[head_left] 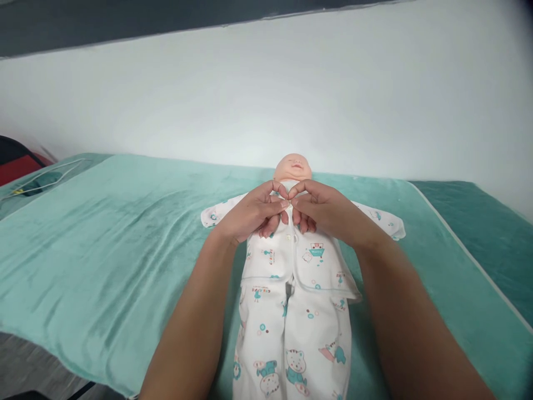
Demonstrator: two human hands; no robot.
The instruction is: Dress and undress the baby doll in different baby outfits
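Observation:
A baby doll [293,164] lies on its back, dressed in a white printed jacket [270,261] and matching trousers [266,339]. At the upper chest, my left hand [261,210] pinches one front edge of the jacket between thumb and forefinger. My right hand [314,205] pinches the facing edge, and the fingertips of both hands meet there. A small button [288,237] shows just below them. Lower down, the two jacket fronts hang slightly apart. The fastening between my fingertips is mostly hidden.
The doll rests on a light green plush blanket [125,239] with soft folds. Darker green cloth [491,233] lies at the right. A white wall [266,100] rises behind. A white cable [62,166] and a red and black item [19,166] are at the far left.

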